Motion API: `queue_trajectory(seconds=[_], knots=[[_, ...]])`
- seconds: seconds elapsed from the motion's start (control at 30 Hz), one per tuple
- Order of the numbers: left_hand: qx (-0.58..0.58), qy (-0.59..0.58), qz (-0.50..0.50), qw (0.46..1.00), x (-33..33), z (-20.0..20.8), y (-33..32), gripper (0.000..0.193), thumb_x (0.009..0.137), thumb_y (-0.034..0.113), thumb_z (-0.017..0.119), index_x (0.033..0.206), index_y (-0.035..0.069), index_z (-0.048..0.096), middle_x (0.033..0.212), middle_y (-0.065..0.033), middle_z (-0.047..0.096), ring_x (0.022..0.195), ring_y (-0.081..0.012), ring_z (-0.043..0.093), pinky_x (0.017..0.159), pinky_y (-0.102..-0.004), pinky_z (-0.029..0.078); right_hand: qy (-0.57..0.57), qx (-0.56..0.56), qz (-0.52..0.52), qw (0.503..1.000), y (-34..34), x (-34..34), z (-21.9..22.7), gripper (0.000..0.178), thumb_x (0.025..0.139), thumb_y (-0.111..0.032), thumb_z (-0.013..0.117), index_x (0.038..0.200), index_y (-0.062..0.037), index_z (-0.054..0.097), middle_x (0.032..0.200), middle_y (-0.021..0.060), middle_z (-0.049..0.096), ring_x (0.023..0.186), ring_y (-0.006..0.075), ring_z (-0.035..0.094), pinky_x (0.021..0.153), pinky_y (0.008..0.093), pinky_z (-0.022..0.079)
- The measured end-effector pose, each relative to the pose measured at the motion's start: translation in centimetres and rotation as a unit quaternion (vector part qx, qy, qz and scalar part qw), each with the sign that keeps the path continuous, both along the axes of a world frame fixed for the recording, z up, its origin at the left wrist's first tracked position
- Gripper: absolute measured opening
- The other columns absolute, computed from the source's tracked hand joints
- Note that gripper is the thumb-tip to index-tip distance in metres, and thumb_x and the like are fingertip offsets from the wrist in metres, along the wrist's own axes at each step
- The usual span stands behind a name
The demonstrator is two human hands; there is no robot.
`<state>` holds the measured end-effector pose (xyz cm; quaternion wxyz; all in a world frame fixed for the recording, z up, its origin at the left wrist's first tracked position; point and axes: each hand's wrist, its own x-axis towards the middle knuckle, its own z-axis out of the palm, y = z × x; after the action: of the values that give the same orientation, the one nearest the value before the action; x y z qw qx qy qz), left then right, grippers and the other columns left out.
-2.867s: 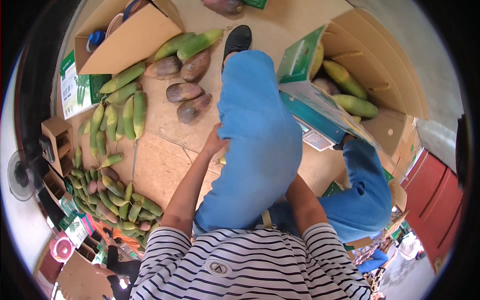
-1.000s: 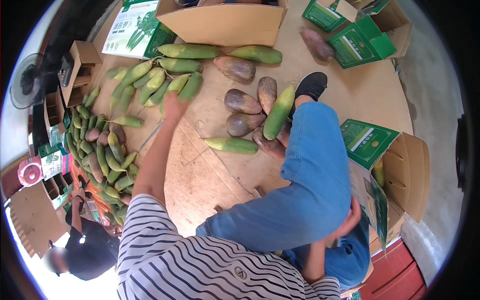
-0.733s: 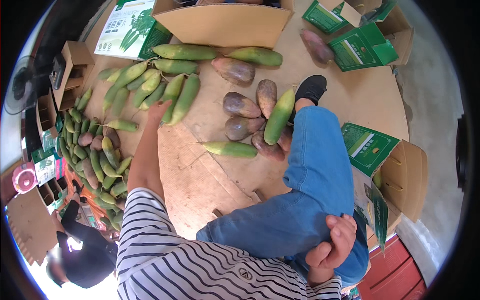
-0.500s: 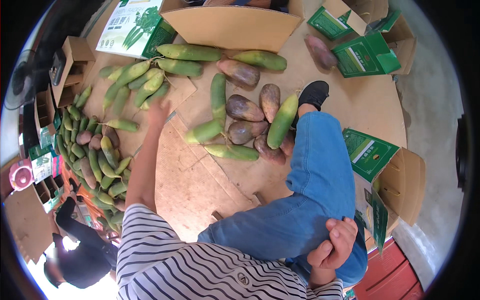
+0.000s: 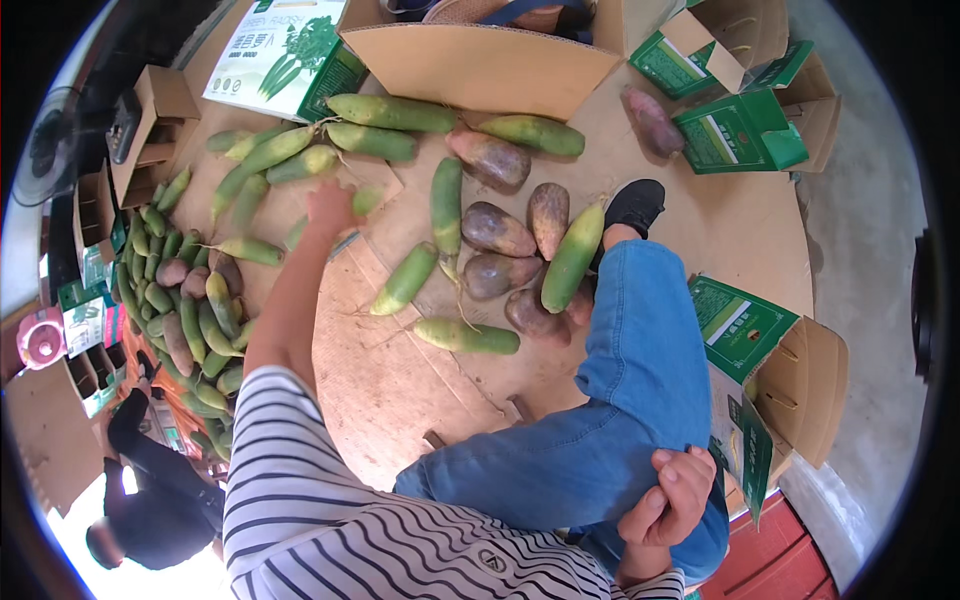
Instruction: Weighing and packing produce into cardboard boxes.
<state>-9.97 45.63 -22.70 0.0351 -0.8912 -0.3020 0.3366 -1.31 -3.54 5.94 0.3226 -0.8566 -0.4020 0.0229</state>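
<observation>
My left hand (image 5: 330,205) is closed round a green radish (image 5: 368,199), slightly blurred, with its ends showing on either side of my fingers. Just beyond lies a loose group of green radishes (image 5: 282,150) on the cardboard. My right hand (image 5: 672,502) rests by my bent knee, fingers curled in with nothing showing in them. Between my left arm and my foot lie dark purple-brown radishes (image 5: 495,228), with several green ones about them, such as a long upright one (image 5: 447,205) and one lying across the purple ones (image 5: 573,258).
A large pile of radishes (image 5: 200,310) lies at the left. An open carton (image 5: 480,65) stands at the far side beside a white and green box (image 5: 275,55). Open green boxes (image 5: 735,130) stand at right. A person in dark clothes (image 5: 165,510) is at lower left.
My left hand has closed on a green radish from the far group and moved slightly right and nearer with it. The view has shifted a little. My right hand has stayed by the knee.
</observation>
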Motion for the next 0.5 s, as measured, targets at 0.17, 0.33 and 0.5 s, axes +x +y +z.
queue_trajectory(seconds=[0.17, 0.33, 0.5], knots=[[-0.163, -0.2, -0.05, 0.965, 0.7, 2.2, -7.1, 0.07, 0.068, 0.048, 0.076, 0.122, 0.009, 0.056, 0.117, -0.0167, 0.056, 0.112, -0.0351, 0.053, 0.09, -0.0454, 0.048, -0.006, 0.001, -0.003, 1.0, -0.3, 0.0, -0.2, 0.024, 0.086, -0.008, 0.044, 0.109, -0.0047, 0.051, 0.091, 0.0124, 0.062, 0.079, 0.026, 0.058, 0.089, 0.0484, 0.041], [0.007, -0.311, -0.07, 0.948, 6.8, 1.3, -1.7, 0.047, 0.078, 0.026, 0.067, 0.117, 0.003, 0.054, 0.129, -0.0177, 0.052, 0.113, -0.0339, 0.053, 0.089, -0.0433, 0.049, -0.002, -0.006, -0.003, 1.0, -0.5, 0.1, -0.2, 0.025, 0.084, -0.006, 0.045, 0.108, -0.0063, 0.051, 0.089, 0.0112, 0.062, 0.077, 0.0252, 0.059, 0.089, 0.0475, 0.041], [0.195, -0.167, -0.117, 0.959, 12.0, -0.8, 4.6, 0.045, 0.082, 0.012, 0.058, 0.126, 0.007, 0.051, 0.145, -0.0111, 0.037, 0.13, -0.0258, 0.041, 0.093, -0.0431, 0.046, 0.032, -0.014, 0.012, 0.999, -0.2, 0.2, -0.2, 0.032, 0.081, -0.001, 0.047, 0.111, -0.0105, 0.05, 0.089, 0.0084, 0.061, 0.076, 0.0233, 0.06, 0.089, 0.0465, 0.04]])
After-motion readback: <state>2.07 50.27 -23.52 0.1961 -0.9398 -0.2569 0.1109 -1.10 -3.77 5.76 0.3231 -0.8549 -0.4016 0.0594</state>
